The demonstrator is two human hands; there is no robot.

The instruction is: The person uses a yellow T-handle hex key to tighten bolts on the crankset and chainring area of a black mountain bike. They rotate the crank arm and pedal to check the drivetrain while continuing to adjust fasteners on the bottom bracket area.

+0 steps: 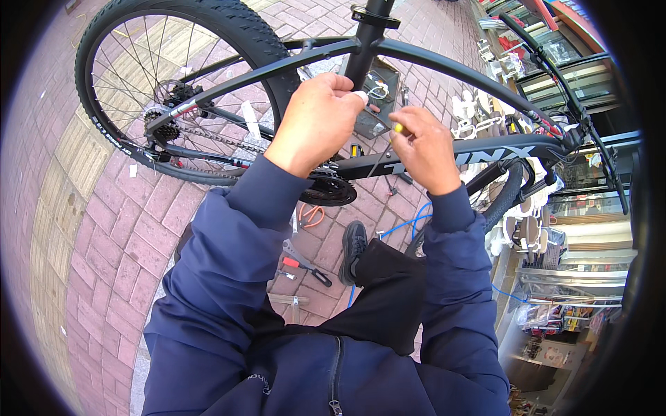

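A black bicycle frame [444, 59] lies across the upper part of the head view, with its seat tube [363, 48] upright at centre. My left hand [316, 121] is closed at that tube, a small white object [362, 98] pinched at its fingertips; I cannot tell what it is. To its right, my right hand [424, 149] has thumb and fingers closed on a thin tool with a yellow end [399, 128], held in front of the down tube. The chainring [333, 194] sits below my left hand, partly hidden by my forearm.
A grey tray [385, 83] with small parts lies behind the frame. Orange-handled pliers [312, 218], a red-and-black tool [305, 269] and a blue hose [401, 229] lie on pink paving [118, 243] around my foot [352, 253]. Shop shelving [569, 243] crowds the right.
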